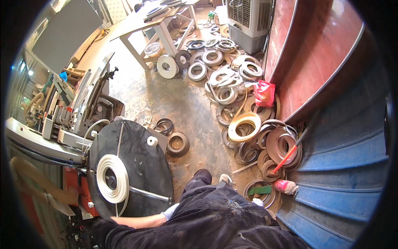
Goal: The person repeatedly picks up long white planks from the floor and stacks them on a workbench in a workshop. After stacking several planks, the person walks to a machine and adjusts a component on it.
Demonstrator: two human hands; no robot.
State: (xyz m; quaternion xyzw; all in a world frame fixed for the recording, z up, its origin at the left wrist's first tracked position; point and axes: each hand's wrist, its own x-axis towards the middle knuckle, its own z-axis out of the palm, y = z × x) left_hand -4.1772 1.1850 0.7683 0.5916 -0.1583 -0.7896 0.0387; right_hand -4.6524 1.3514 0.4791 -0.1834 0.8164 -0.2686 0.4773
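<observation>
My left hand (169, 211), in a pale glove, is against the dark clothing at my waist, its fingers hidden. Just beyond my left forearm lies a round black turntable (147, 168) carrying a coil of white edge-banding strip (101, 178). A metal bar (150, 194) crosses the turntable, and a white roller (152, 141) stands near its rim. Of my right hand (258, 202), only a bit of white glove shows past my clothing. Nearest to it are loose strip coils (272, 200) with a green piece (259, 190) across them.
Many strip coils (244, 127) are piled along the right, by blue corrugated sheeting (344, 178) and red panels (306, 54). A red-handled tool (286, 159) leans there. Brown coils (178, 144) lie beside the turntable. Machinery (78, 118) stands left; a table (143, 31) and air cooler (248, 25) stand farther off.
</observation>
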